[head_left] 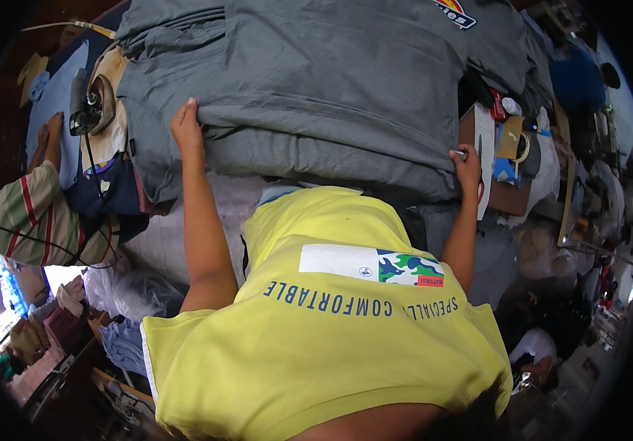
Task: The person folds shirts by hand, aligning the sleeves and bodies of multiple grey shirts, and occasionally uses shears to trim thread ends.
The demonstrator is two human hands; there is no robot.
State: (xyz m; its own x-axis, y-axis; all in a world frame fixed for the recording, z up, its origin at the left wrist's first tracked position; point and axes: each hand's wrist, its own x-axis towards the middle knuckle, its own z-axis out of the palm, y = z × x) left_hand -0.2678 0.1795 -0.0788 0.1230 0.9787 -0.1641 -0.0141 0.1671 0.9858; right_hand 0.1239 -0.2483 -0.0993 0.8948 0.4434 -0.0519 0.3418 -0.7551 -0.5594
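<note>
- Your left hand (186, 123) lies on the near edge of the grey garment (316, 81), fingers bent over the fold and gripping the cloth.
- Your right hand (466, 163) clamps the same garment at its right near corner, fingers closed on the fabric.
- The grey garment lies spread flat across the work table, on a stack of similar grey cloth.
- An iron (88, 103) rests left of the garment.
- Another person in a striped shirt (33, 220) works at far left.
</note>
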